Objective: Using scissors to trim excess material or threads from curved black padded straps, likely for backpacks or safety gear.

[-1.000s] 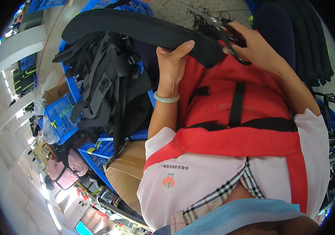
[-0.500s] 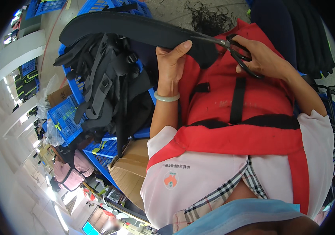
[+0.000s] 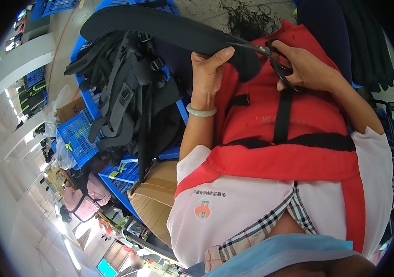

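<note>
A long, curved black padded strap [image 3: 160,32] stretches across the top of the view, its right end over my red apron. My left hand [image 3: 210,69] grips it near that end, thumb on top and the fingers mostly hidden underneath. In my right hand [image 3: 305,67] is a pair of dark-handled scissors [image 3: 277,69]. Their blades point left and lie along the strap's upper edge, just beyond my left thumb. The handle loops stand apart, with my fingers around them.
A blue plastic crate [image 3: 84,99] to the left is heaped with black straps and buckles [image 3: 123,94]. Dark thread scraps [image 3: 252,21] litter the floor ahead. A cardboard box [image 3: 153,198] sits by my left side, and black padded pieces [image 3: 367,46] are stacked at upper right.
The strap and my left hand have shifted slightly right. The scissors stay at the strap's upper edge, and their handle loops look a little closer together.
</note>
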`<state>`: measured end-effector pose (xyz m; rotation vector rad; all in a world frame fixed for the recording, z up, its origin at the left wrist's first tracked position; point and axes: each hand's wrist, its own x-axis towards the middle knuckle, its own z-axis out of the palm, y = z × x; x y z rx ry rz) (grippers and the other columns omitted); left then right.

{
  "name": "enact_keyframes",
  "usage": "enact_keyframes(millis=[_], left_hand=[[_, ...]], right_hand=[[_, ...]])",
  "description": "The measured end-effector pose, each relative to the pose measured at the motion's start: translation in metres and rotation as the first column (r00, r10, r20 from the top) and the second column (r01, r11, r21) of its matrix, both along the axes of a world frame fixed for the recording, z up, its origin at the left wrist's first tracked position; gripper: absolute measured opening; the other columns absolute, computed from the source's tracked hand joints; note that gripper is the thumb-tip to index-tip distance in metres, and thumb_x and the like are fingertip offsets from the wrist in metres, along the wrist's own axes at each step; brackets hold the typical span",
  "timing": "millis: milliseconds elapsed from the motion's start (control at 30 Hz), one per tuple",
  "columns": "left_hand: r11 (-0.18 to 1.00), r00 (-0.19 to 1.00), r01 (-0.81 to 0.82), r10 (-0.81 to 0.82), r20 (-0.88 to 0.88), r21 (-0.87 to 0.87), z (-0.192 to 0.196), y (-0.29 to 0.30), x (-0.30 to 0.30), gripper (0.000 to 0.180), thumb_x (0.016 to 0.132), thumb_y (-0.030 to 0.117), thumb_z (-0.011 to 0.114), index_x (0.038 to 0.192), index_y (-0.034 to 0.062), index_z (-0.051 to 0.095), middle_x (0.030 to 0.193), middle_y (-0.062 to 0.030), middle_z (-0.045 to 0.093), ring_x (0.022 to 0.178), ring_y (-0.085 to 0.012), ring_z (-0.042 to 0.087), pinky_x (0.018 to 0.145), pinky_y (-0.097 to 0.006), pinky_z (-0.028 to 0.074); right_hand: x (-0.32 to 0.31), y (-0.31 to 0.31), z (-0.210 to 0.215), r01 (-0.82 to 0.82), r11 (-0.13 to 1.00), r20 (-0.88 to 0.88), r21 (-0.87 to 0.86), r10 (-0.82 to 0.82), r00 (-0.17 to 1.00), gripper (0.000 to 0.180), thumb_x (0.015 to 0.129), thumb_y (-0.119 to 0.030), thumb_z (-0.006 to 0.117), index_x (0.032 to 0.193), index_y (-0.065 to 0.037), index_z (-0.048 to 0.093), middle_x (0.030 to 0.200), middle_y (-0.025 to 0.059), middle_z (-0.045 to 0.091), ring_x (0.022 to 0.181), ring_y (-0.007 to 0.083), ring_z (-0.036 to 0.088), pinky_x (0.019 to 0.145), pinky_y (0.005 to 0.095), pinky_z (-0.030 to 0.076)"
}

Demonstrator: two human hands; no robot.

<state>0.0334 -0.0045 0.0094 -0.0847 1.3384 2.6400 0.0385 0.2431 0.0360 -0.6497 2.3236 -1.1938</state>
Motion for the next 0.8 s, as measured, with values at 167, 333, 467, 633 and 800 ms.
enact_keyframes(millis=[167,333,467,633,800], left_hand=[[0.999,1.000,-0.011,0.010,0.018,0.037,0.002,0.001,0.001,0.019,0.078,-0.010,0.068,0.093,0.0015,0.068,0.090,-0.0070,0.069,0.082,-0.0157,0.066,0.077,-0.028,0.053],[1.000,1.000,0.021,-0.021,0.023,0.003,0.001,0.006,0.005,0.017,0.078,-0.009,0.069,0.092,0.0009,0.068,0.089,-0.0068,0.069,0.081,-0.0160,0.066,0.076,-0.028,0.053],[1.000,1.000,0.016,-0.016,0.012,0.000,-0.001,0.006,0.006,0.016,0.078,-0.009,0.069,0.091,0.0001,0.068,0.088,-0.0070,0.069,0.081,-0.0163,0.066,0.075,-0.028,0.053],[0.999,0.999,0.043,-0.043,0.006,-0.024,0.003,0.010,0.012,0.016,0.079,-0.008,0.069,0.092,0.0005,0.068,0.089,-0.0078,0.069,0.081,-0.0171,0.066,0.076,-0.029,0.054],[0.990,0.995,-0.093,0.089,0.039,0.109,0.008,0.000,0.001,0.017,0.079,-0.007,0.069,0.094,0.0013,0.066,0.090,-0.0083,0.068,0.081,-0.0177,0.066,0.077,-0.032,0.054]], right_hand=[[-0.007,-0.002,0.003,-0.020,0.996,0.190,0.085,0.004,0.982,0.060,0.076,-0.043,0.076,0.105,0.002,0.050,0.071,0.0183,0.055,0.066,0.0330,0.055,0.061,0.0399,0.043],[0.005,-0.008,-0.017,0.087,0.994,-0.202,-0.072,-0.100,0.974,0.052,0.078,-0.039,0.075,0.100,0.002,0.051,0.062,0.0168,0.051,0.057,0.0318,0.050,0.055,0.0383,0.041],[-0.002,-0.008,-0.009,0.032,0.997,0.054,0.076,-0.037,0.998,0.054,0.078,-0.039,0.075,0.105,0.002,0.051,0.065,0.0187,0.054,0.062,0.0359,0.056,0.058,0.0406,0.043],[-0.001,-0.013,-0.013,0.091,0.995,-0.074,0.050,-0.087,0.993,0.052,0.081,-0.034,0.072,0.112,0.002,0.051,0.072,0.0221,0.059,0.069,0.0406,0.060,0.060,0.0422,0.045],[-0.003,-0.010,-0.014,0.099,0.991,0.004,0.093,-0.100,0.995,0.058,0.080,-0.034,0.073,0.118,0.002,0.048,0.083,0.0251,0.062,0.081,0.0420,0.061,0.069,0.0441,0.048]])
